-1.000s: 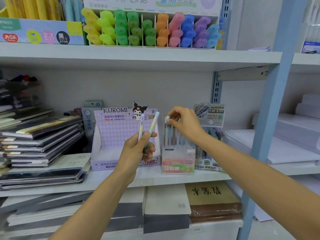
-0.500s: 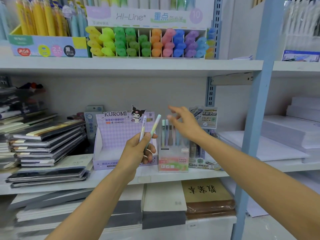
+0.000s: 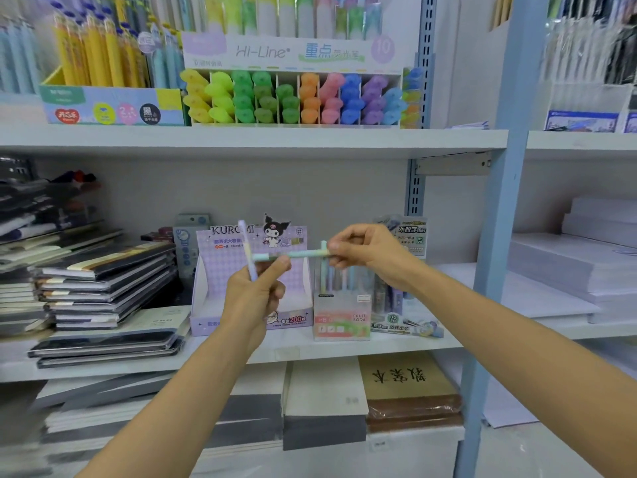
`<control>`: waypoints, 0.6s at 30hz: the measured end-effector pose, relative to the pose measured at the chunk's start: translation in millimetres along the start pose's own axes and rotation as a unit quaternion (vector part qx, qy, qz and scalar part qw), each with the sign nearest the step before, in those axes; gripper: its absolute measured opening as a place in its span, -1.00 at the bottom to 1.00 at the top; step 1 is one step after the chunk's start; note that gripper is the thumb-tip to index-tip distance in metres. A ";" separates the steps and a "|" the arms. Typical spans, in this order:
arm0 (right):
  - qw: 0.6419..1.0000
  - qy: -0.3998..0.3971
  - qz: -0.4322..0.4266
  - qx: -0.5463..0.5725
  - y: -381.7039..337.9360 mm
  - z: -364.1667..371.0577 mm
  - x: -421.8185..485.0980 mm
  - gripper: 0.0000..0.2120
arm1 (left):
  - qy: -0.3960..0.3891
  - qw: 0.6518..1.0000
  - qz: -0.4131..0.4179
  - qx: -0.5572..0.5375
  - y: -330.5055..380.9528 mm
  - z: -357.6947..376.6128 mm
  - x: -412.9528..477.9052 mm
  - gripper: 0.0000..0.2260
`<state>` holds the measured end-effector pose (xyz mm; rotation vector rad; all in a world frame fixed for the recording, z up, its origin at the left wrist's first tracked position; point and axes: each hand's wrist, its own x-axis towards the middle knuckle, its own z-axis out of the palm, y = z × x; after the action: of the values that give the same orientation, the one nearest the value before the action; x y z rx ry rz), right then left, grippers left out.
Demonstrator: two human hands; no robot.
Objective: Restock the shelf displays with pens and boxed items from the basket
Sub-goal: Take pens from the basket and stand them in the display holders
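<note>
green pen (image 3: 293, 255): level between both hands, in front of the Fruit Soda box (image 3: 341, 319)
right hand (image 3: 367, 255): fingertips pinch its right end
left hand (image 3: 253, 298): curled round an upright purple pen (image 3: 246, 250)
handling: light, stiff, smooth (probably slippery); best pinched mid-barrel

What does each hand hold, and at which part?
The left hand grips a purple pen by its lower end; the right hand pinches a level green pen by one end.

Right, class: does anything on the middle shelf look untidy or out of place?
Yes: the stacked notebooks at the shelf's left end are slid askew, their edges fanned out rather than aligned. The Kuromi display box and the Fruit Soda pen box beside them stand upright.
</note>
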<state>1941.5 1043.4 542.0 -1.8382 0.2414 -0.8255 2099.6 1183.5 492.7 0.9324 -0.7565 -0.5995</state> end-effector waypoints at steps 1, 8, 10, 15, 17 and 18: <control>0.999 -0.033 0.010 -0.035 3.4 0.5 -2.8 -0.84 | 0.010 1.000 0.009 -0.015 0.8 1.7 -0.2 -0.81; 0.992 -0.022 -0.049 -0.110 -2.1 19.7 -7.3 -0.81 | 0.007 0.997 0.038 0.060 1.6 11.2 -5.7 -0.84; 0.990 -0.007 -0.070 -0.126 -10.4 24.3 -5.0 -0.81 | -0.017 0.994 0.039 0.104 1.1 14.3 -7.1 -0.84; 0.986 -0.032 -0.077 -0.147 -14.8 27.5 -2.4 -0.87 | -0.068 0.985 0.049 0.148 -1.0 21.6 -8.3 -0.86; 0.988 0.020 -0.100 -0.112 -16.3 20.1 -0.6 -0.89 | -0.073 0.987 0.044 0.135 -0.9 21.2 -6.2 -0.84; 0.987 0.066 -0.111 -0.097 -16.7 14.1 1.6 -0.89 | -0.070 0.989 0.034 0.124 -1.5 20.4 -4.1 -0.84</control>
<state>1948.1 1060.1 554.5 -2.0199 0.2096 -1.1126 2080.8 1176.0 497.9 1.0965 -1.0016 -0.5225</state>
